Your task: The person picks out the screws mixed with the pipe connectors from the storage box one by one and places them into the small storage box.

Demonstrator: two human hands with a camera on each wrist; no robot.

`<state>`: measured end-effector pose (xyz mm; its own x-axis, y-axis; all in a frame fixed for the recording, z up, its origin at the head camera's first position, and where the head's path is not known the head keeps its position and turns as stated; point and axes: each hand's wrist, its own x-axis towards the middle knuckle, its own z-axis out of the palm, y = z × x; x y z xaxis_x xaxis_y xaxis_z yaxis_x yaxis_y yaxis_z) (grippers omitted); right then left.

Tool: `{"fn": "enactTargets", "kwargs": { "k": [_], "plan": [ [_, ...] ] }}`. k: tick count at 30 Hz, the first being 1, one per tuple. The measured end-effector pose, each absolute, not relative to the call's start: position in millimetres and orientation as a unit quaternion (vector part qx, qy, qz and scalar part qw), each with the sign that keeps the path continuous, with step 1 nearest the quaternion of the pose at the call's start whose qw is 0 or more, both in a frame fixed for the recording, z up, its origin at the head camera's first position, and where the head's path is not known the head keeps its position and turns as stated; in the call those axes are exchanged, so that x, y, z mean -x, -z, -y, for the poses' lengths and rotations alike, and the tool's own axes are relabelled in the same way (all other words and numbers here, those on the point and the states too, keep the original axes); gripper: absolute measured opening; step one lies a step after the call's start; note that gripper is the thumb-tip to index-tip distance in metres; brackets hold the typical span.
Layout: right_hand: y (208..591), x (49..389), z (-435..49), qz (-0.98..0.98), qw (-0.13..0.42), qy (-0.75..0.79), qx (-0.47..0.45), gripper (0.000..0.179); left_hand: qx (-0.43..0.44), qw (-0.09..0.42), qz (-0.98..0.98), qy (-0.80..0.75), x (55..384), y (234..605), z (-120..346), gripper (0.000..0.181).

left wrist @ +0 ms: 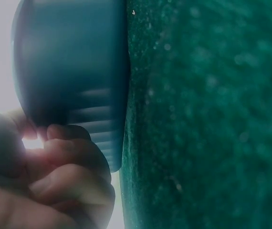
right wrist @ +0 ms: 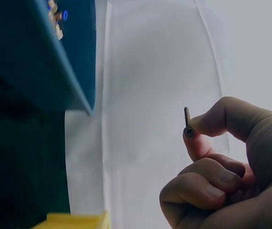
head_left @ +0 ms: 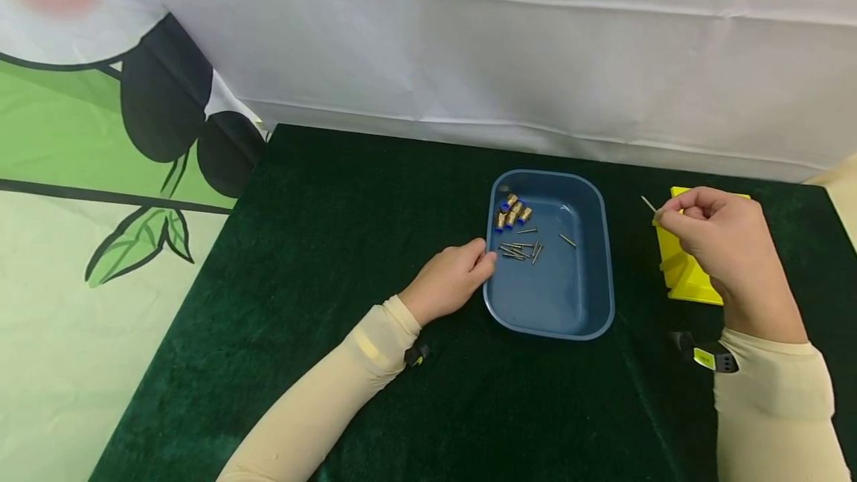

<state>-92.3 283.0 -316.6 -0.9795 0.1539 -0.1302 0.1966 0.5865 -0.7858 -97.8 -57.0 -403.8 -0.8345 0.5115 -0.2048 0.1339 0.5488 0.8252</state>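
My right hand (head_left: 719, 236) pinches a screw (right wrist: 187, 121) between thumb and index finger, above a yellow plastic piece (head_left: 692, 281) on the cloth. The right wrist view shows the screw's cross-slotted head and threaded shank. My left hand (head_left: 451, 277) grips the left rim of a blue tray (head_left: 549, 311), thumb over the edge and fingers against the outer wall. Inside the tray, several loose screws (head_left: 518, 251) lie left of the middle. Several brass fittings (head_left: 514, 210) with blue ends are grouped at its far left. The hand and wrist hide part of the yellow piece.
Dark green cloth (head_left: 348, 229) covers the table. Behind it hangs a white sheet (head_left: 482, 58), and a printed backdrop (head_left: 161, 162) stands at the left. The tray sits between the two hands, and the yellow piece lies to its right.
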Motion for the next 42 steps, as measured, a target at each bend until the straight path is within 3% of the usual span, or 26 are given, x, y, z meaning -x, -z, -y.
{"fn": "enactTargets", "kwargs": {
  "k": [8, 16, 31, 42],
  "plan": [
    [332, 84, -314, -0.882, 0.002, 0.448, -0.148, 0.017, -0.191, 0.213, -0.855, -0.433, 99, 406, 54, 0.032],
    [344, 79, -335, -0.870, 0.007, 0.446, -0.208, 0.029, -0.184, 0.209, -0.859, -0.430, 99, 408, 54, 0.033],
    [358, 79, -349, -0.866, -0.021, 0.411, -0.286, 0.029, -0.196, 0.200, -0.854, -0.438, 99, 412, 56, 0.034],
    [372, 78, -351, -0.864, 0.016, 0.416, -0.284, 0.029, -0.193, 0.209, -0.847, -0.449, 100, 413, 54, 0.033]
  ]
}}
